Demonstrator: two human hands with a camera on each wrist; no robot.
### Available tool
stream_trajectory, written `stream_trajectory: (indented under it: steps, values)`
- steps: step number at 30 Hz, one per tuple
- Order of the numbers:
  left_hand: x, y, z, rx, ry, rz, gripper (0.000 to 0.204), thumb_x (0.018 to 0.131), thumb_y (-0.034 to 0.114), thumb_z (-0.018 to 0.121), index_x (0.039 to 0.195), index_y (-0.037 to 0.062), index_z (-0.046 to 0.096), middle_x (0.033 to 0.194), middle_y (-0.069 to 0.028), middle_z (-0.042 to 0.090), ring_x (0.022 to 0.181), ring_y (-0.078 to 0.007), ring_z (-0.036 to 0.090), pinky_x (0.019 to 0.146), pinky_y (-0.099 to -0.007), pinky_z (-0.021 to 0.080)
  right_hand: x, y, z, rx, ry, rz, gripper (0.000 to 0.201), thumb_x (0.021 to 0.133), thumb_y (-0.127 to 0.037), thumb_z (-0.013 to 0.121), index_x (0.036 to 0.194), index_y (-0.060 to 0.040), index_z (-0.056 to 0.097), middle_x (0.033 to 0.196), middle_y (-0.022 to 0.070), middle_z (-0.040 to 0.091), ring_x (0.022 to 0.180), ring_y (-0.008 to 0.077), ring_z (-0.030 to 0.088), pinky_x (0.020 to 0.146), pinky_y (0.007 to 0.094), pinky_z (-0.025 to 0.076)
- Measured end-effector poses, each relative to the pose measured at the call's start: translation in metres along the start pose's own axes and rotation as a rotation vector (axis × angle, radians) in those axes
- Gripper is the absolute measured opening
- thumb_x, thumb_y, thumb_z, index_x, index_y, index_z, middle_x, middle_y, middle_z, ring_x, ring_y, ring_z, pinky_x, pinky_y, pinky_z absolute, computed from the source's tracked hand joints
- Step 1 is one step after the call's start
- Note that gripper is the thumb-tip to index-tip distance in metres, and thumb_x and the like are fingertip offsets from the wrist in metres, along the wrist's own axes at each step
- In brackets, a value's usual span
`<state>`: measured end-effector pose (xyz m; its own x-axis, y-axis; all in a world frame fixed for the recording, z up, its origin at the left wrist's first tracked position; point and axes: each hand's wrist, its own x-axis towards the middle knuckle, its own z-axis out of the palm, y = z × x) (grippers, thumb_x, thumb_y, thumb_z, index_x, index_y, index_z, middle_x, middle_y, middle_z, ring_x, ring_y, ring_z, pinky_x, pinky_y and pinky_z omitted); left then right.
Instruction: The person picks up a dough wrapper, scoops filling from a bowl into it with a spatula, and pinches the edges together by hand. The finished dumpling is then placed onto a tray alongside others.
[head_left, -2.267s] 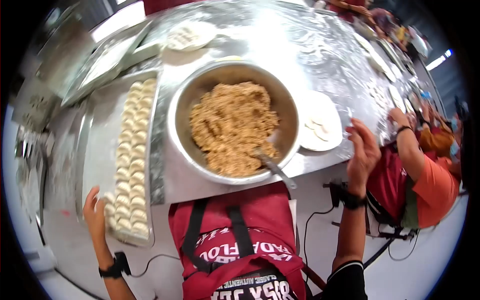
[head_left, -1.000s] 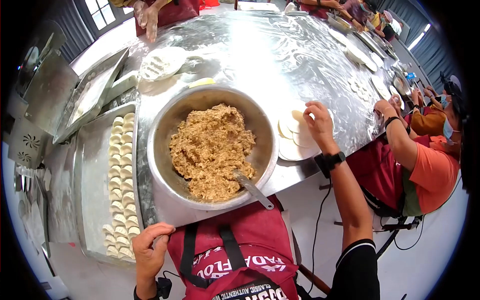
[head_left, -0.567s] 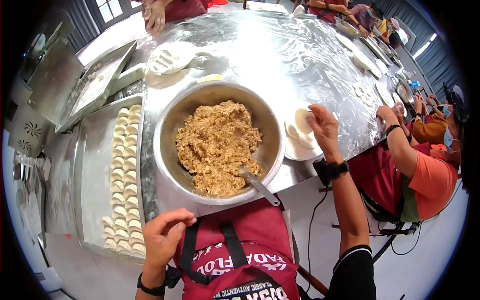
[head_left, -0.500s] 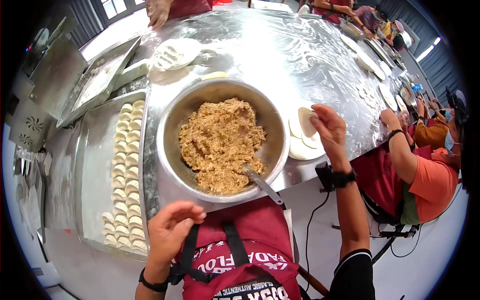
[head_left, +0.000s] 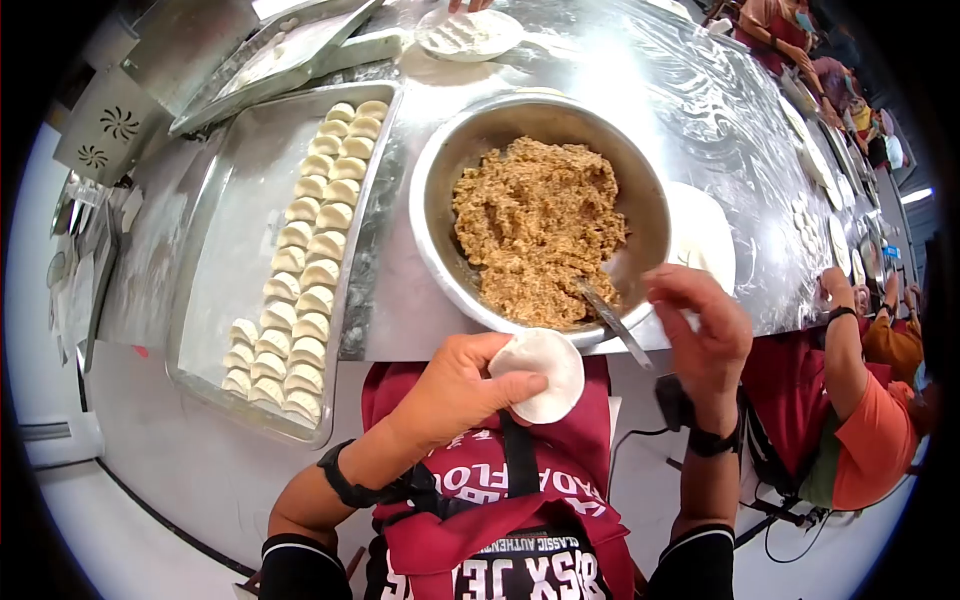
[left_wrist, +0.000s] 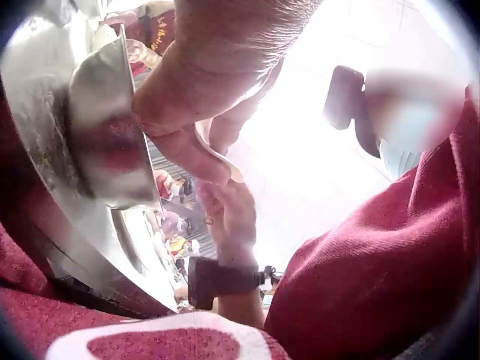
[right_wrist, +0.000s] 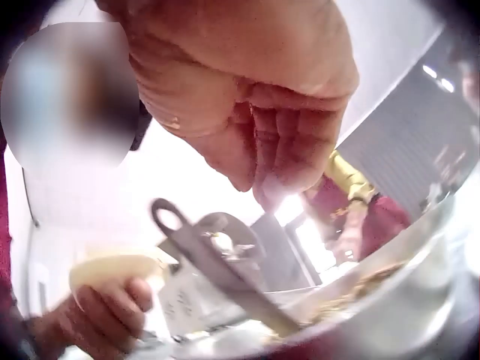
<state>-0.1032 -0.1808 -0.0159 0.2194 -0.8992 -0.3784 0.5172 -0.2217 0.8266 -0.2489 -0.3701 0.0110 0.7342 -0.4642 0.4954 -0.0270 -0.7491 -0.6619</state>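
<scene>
The left hand (head_left: 450,393) pinched a dough round (head_left: 548,372) at the bowl's (head_left: 437,215) near side, a piece that looked light, soft and easily stretched, best held gently by its edge, while the right hand (head_left: 708,338), fingers loosely bent, held nothing near the metal handle (head_left: 619,328).

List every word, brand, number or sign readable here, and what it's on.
"FADA FLO…", upside down: maroon apron.
"CLASSIC AUTHENTI…", upside down: black shirt.
Shirt's larger white letters: incomplete, no sure reading.
Apron's small white characters: too small, partly hidden.
Yellow marks, left wrist view, background garment: too blurred.
</scene>
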Motion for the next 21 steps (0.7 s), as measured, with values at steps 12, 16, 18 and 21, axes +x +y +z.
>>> stream_trajectory:
  steps: [12, 16, 18, 21]
  values:
    - [0.0, -0.02, -0.022, -0.253, 0.068, 0.022, 0.027, 0.082, 0.003, 0.062, 0.107, -0.0022, 0.058, 0.094, -0.007, 0.064, 0.085, -0.0131, 0.062, 0.077, -0.0265, 0.051, -0.025, 0.013, 0.023, -0.101, -0.151, -0.086, 0.034, 0.059, 0.009, 0.07, 0.089, -0.0045, 0.062, 0.085, 0.0081, 0.059, 0.075, 0.0236, 0.058, 0.064, 0.0307, 0.048]
    - [-0.003, -0.016, -0.016, -0.345, 0.086, 0.039, 0.028, 0.084, 0.005, 0.061, 0.11, -0.0025, 0.056, 0.093, -0.0068, 0.064, 0.083, -0.0124, 0.062, 0.076, -0.0255, 0.052, -0.014, 0.009, 0.027, -0.14, -0.172, -0.125, 0.029, 0.059, 0.007, 0.07, 0.085, -0.0037, 0.062, 0.083, 0.0079, 0.06, 0.071, 0.0237, 0.057, 0.061, 0.0303, 0.047]
    - [-0.002, -0.024, -0.017, -0.323, 0.116, 0.086, 0.025, 0.083, 0.005, 0.061, 0.106, -0.0031, 0.056, 0.093, -0.0092, 0.064, 0.082, -0.0178, 0.064, 0.07, -0.0313, 0.054, -0.008, 0.007, 0.027, -0.17, -0.197, -0.146, 0.027, 0.06, 0.007, 0.07, 0.083, -0.0029, 0.062, 0.083, 0.0084, 0.061, 0.07, 0.0239, 0.057, 0.059, 0.0303, 0.046]
    - [-0.003, -0.03, -0.021, -0.309, 0.127, 0.067, 0.021, 0.083, 0.006, 0.062, 0.102, -0.0034, 0.057, 0.09, -0.0111, 0.064, 0.078, -0.0213, 0.065, 0.069, -0.0345, 0.055, -0.004, 0.012, 0.026, -0.171, -0.203, -0.147, 0.023, 0.062, 0.008, 0.068, 0.083, -0.0016, 0.062, 0.083, 0.0096, 0.062, 0.072, 0.0231, 0.058, 0.062, 0.0285, 0.047]
